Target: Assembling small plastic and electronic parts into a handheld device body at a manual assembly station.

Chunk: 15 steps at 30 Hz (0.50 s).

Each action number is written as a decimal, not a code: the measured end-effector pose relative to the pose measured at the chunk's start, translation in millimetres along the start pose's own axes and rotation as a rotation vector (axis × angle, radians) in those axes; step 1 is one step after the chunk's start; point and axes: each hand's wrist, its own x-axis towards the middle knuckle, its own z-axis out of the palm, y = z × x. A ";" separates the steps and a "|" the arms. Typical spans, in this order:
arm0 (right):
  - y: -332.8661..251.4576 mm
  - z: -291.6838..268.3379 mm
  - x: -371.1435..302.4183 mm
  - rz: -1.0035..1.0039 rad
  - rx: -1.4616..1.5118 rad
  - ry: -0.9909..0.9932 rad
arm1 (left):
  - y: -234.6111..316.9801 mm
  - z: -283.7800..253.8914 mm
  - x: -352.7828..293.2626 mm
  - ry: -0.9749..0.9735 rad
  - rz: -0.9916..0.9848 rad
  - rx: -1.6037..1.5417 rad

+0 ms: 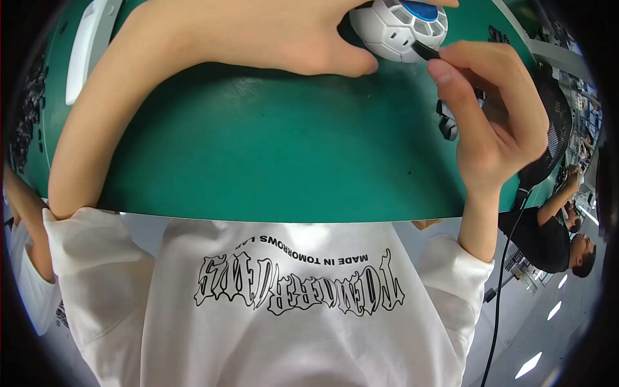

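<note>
At the far edge of the view, a white ball-shaped shell (387, 33) has a panelled surface, small dark slots and a blue round part (420, 9) on top. My left hand (290, 39) reaches round it from the left, thumb on the near side and fingers on the far side, partly cut off by the frame. Between thumb and forefinger, my right hand (496, 103) pinches a small black curved piece (425, 50), its tip against the shell's side near the slots. More black pieces (447, 121) show beside my right palm; I cannot tell whether they are held or on the table.
The green mat (277, 148) covers the table up to its near edge. A long white part (90, 51) lies at the left, with many small black pieces (32, 103) beyond. A black mesh item (558, 129) and a cable (500, 284) are at right. Other people sit on both sides.
</note>
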 end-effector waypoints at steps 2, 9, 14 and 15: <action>-11.5 5.3 0.3 0.133 0.078 0.055 | 6.4 -1.1 4.2 0.017 0.027 0.009; -38.5 8.6 25.7 0.131 -0.232 -0.123 | -8.9 3.6 15.3 -0.135 -0.089 -0.020; -22.7 -1.4 37.5 0.388 -0.188 -0.221 | -3.6 -3.5 25.5 -0.274 -0.211 -0.140; -24.8 -2.2 38.2 0.385 -0.194 -0.232 | -4.7 -1.8 23.4 -0.258 -0.175 -0.130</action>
